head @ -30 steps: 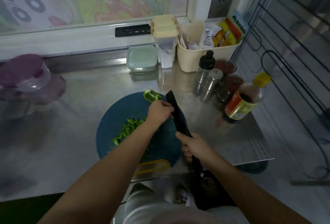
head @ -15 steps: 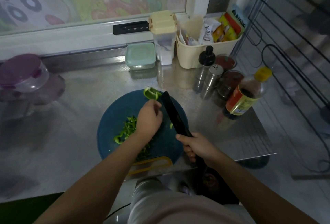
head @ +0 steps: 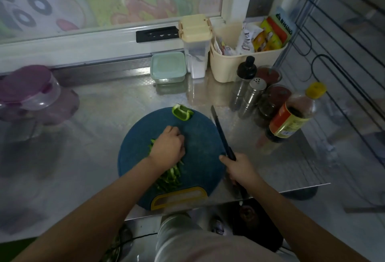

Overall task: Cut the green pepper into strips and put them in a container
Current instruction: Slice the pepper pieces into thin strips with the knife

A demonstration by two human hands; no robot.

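A round blue cutting board point(head: 200, 136) with a yellow handle lies on the steel counter. An uncut green pepper piece point(head: 182, 112) sits at its far edge. A pile of pepper strips point(head: 170, 178) lies on the near left part of the board. My left hand point(head: 168, 147) rests on top of that pile with fingers curled down over the strips; what is under the palm is hidden. My right hand point(head: 239, 170) grips the handle of a black knife point(head: 220, 132), its blade pointing away along the board's right edge. A pale green lidded container point(head: 168, 66) stands at the back.
Right of the board stand metal shakers point(head: 252, 97), dark jars and a sauce bottle point(head: 289, 117). A cream basket of packets point(head: 239, 69) and a seasoning box point(head: 196, 42) line the back. Purple-lidded containers point(head: 31, 92) sit far left. A wire rack rises at the right.
My left hand drew back from beside the uncut pepper piece onto the strip pile. The knife swung right, from over the board's middle to its right edge.
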